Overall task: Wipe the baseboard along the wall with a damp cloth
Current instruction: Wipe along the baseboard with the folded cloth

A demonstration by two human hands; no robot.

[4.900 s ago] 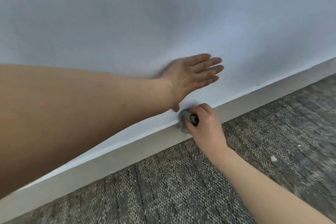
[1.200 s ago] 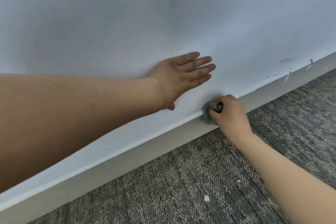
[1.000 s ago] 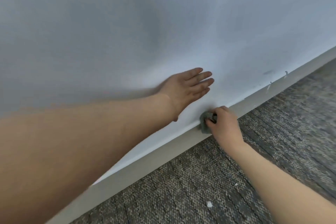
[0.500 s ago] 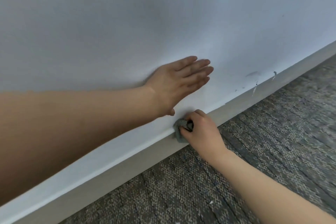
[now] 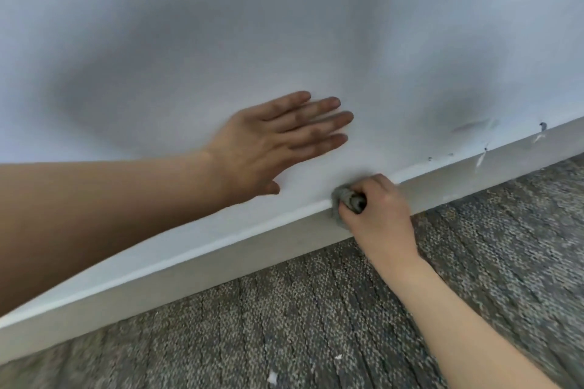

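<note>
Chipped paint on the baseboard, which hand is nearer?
Right. The right hand grips the cloth on the baseboard, left of the chipped paint; the left hand lies flat on the wall, farther left.

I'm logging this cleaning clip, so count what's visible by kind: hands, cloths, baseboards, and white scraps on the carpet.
Hands: 2 (left hand, right hand)
Cloth: 1
Baseboard: 1
White scraps on the carpet: 2
Total: 6

Right hand [image 5: 377,215] grips grey cloth [image 5: 343,199] against baseboard [image 5: 221,265]; left hand [image 5: 271,139] flat on wall [image 5: 284,25]; carpet [image 5: 284,331] below.
</note>
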